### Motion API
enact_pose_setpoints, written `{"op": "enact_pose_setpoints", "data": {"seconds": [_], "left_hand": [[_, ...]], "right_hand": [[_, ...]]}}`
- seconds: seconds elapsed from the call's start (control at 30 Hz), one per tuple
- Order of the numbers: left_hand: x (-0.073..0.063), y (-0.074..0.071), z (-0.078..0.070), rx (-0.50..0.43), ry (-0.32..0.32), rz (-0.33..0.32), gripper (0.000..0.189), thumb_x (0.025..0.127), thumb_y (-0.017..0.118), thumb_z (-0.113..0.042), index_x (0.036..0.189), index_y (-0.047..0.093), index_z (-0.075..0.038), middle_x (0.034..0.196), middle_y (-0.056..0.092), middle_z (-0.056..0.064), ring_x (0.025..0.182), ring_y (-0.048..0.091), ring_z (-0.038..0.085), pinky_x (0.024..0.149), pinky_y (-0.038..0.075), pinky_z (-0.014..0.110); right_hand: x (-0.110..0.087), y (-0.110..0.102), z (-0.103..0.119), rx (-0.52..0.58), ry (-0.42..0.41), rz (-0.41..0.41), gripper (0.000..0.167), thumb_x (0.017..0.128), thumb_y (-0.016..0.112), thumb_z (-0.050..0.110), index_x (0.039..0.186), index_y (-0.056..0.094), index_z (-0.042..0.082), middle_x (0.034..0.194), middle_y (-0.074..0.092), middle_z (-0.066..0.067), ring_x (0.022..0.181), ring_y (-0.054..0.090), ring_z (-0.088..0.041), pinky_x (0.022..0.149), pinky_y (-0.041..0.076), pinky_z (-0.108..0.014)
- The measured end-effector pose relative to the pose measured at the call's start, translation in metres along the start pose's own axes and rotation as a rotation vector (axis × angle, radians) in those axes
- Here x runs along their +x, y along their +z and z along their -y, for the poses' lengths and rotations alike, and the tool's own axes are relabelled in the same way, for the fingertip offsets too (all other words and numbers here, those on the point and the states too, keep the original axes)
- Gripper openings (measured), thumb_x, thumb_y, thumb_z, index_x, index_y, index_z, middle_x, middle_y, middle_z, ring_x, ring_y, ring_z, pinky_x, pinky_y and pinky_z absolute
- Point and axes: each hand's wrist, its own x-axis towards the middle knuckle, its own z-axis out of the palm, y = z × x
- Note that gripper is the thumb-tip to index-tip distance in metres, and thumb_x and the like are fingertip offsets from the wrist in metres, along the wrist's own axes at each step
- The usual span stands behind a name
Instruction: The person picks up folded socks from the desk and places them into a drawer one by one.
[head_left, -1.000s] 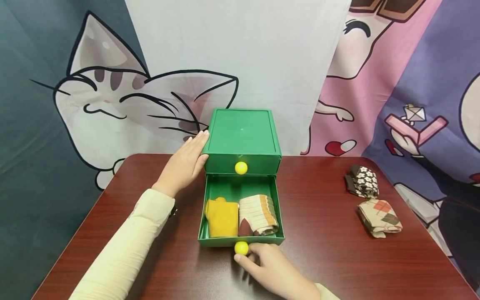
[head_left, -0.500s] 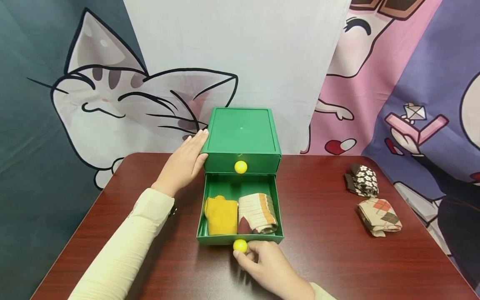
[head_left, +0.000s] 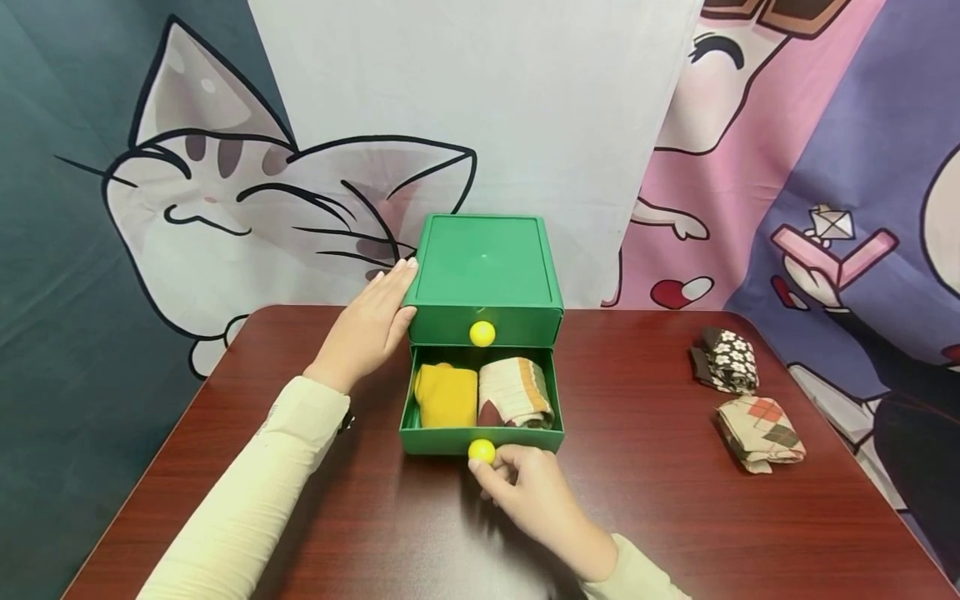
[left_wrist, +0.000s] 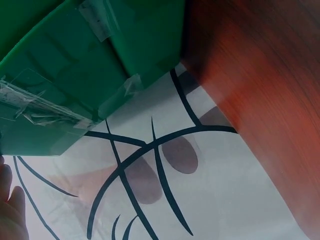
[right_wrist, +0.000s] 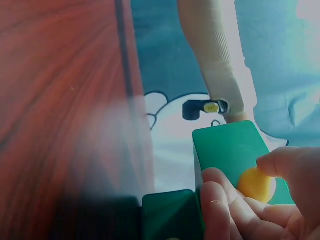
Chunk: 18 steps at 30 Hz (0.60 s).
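Observation:
A green two-drawer box (head_left: 484, 260) stands at the table's back. Its lower drawer (head_left: 442, 442) is pulled partway out; the upper one is closed. Inside the lower drawer lie a folded yellow sock (head_left: 447, 397) and a cream striped sock (head_left: 513, 390). With thumb and finger my right hand (head_left: 528, 492) pinches the lower drawer's round yellow knob (head_left: 482, 452); the right wrist view shows that knob (right_wrist: 257, 185) up close. My left hand (head_left: 366, 325) rests with straight fingers against the box's left side. In the left wrist view its fingers (left_wrist: 11, 210) show only at the edge.
On the table's right lie a folded black floral sock (head_left: 726, 362) and a beige argyle sock (head_left: 761, 435). The upper drawer has its own yellow knob (head_left: 482, 334). A printed cat curtain (head_left: 480, 100) hangs behind the reddish-brown table (head_left: 630, 400).
The lower drawer has slid some way inward, with its socks and my right hand on the knob moving along toward the box. My left hand keeps its place.

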Motion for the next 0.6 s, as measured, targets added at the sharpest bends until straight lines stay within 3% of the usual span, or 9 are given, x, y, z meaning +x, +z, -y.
{"op": "enact_pose_setpoints", "data": {"seconds": [0.37, 0.6], "left_hand": [[0.000, 0.000, 0.000, -0.006, -0.005, 0.004, 0.058, 0.105, 0.052, -0.018, 0.156, 0.034, 0.003, 0.159, 0.038, 0.017, 0.149, 0.033, 0.030, 0.125, 0.021, 0.044], [0.001, 0.000, 0.001, -0.002, 0.001, 0.003, 0.058, 0.105, 0.052, -0.017, 0.156, 0.033, 0.004, 0.159, 0.038, 0.018, 0.148, 0.035, 0.033, 0.125, 0.022, 0.045]], "right_hand": [[0.026, -0.005, -0.007, 0.014, 0.053, -0.031, 0.032, 0.096, 0.070, 0.032, 0.073, 0.068, 0.010, 0.060, 0.068, 0.003, 0.052, 0.064, -0.013, 0.046, 0.046, -0.021], [0.040, -0.004, -0.010, 0.021, 0.069, -0.061, 0.030, 0.097, 0.070, 0.029, 0.075, 0.070, 0.009, 0.062, 0.069, 0.003, 0.053, 0.063, -0.011, 0.049, 0.048, -0.021]]}}
